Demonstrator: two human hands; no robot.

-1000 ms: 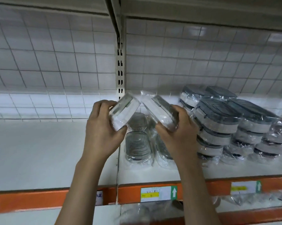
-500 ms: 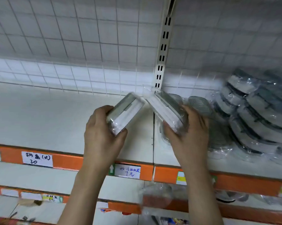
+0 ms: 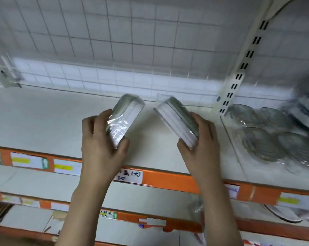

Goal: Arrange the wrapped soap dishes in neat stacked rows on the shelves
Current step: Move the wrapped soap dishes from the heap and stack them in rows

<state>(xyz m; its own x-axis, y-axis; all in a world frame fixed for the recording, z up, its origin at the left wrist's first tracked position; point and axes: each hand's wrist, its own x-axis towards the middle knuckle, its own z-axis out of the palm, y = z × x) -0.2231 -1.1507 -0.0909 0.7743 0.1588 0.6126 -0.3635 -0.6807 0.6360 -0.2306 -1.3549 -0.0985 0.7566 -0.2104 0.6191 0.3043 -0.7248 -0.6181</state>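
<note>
Clasping one wrapped soap dish [image 3: 124, 119] per hand [image 3: 101, 146] (tilted, apart) above the shelf [image 3: 43, 121].

Only readable bit: white handwritten tag [image 3: 130, 176] on the orange shelf edge [image 3: 168, 180], between the two forearms, shows "20" under a bracketed handwritten character. Other tags left, right and on the lower shelf edge are too blurred to read.

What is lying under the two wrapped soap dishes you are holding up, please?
Below the dish in the left hand and the dish in the right hand lies bare white shelf. The hands and forearms cover the strip directly beneath, so nothing can be told there.
</note>
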